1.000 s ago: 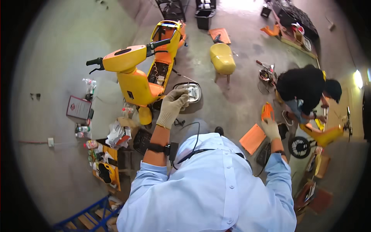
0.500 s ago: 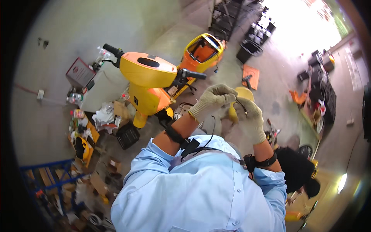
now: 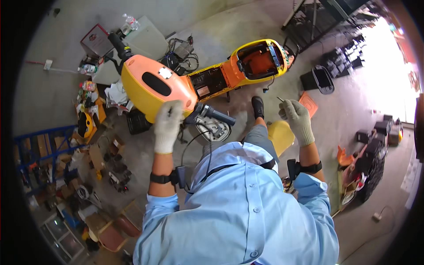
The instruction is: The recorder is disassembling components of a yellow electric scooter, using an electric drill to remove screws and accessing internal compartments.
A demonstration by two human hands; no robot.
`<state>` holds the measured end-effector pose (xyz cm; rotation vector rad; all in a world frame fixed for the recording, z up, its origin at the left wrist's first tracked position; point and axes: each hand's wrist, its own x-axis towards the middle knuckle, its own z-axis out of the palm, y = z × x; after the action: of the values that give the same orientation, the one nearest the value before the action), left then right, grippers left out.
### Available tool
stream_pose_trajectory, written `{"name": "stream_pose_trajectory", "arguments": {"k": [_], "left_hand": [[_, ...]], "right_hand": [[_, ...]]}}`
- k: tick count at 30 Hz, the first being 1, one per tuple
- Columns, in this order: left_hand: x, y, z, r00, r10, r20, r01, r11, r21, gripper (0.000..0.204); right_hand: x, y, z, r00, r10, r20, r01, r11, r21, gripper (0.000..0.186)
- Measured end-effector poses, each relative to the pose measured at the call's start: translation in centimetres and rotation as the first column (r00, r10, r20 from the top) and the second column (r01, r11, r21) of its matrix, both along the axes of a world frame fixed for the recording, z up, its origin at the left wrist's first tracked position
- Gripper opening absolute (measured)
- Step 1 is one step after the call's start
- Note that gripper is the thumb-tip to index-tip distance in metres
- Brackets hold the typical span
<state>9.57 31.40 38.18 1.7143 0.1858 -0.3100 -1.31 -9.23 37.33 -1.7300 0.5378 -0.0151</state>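
Observation:
My gloved left hand (image 3: 168, 123), fingers curled, is at the near side of the yellow-and-orange scooter's front housing (image 3: 154, 84), left of its right handlebar grip (image 3: 221, 115); what it holds, if anything, is hidden. My gloved right hand (image 3: 296, 119) is closed on a thin metal tool (image 3: 279, 98) with its tip raised. Behind the housing, the scooter's open deck (image 3: 207, 81) leads to an open seat compartment (image 3: 258, 62). A pale rounded part with dark wiring (image 3: 214, 131) lies below the handlebar. A yellow seat (image 3: 280, 137) lies beneath my right hand, near an orange panel (image 3: 309, 101).
My foot (image 3: 257, 106) is beside the scooter. A black bin (image 3: 322, 81) and dark rack (image 3: 318, 17) stand at the upper right. Clutter and a blue rack (image 3: 42, 145) fill the left; tangled cables (image 3: 181, 53) lie behind the scooter. Dark boxes and bags (image 3: 371, 150) line the right.
My view has turned, and the scooter now lies crosswise. My hands, together half a second ago, have separated: left toward the housing, right outward with the thin tool. The co-worker has left the view.

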Motion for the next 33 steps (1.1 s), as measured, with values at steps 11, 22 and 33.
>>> {"name": "stream_pose_trajectory", "arguments": {"k": [11,22,33], "left_hand": [[-1.2,-17.2,0.7,0.972,0.029,0.232,-0.232,0.244,0.942,0.099],[-5.1,-19.7,-5.7,0.987,-0.071,0.145,-0.149,-0.053,0.987,0.059],[-9.7,-1.3,-1.7,0.912,0.301,0.277,-0.251,-0.124,0.960,0.079]], "right_hand": [[15.2,-14.9,-14.9,0.826,0.413,-0.384,-0.302,0.899,0.316,0.040],[21.3,-6.4,-18.5,0.356,0.825,-0.439,-0.826,0.498,0.265,0.034],[17.8,1.0,-30.9,0.220,0.826,-0.519,-0.840,0.431,0.330,0.017]]}}
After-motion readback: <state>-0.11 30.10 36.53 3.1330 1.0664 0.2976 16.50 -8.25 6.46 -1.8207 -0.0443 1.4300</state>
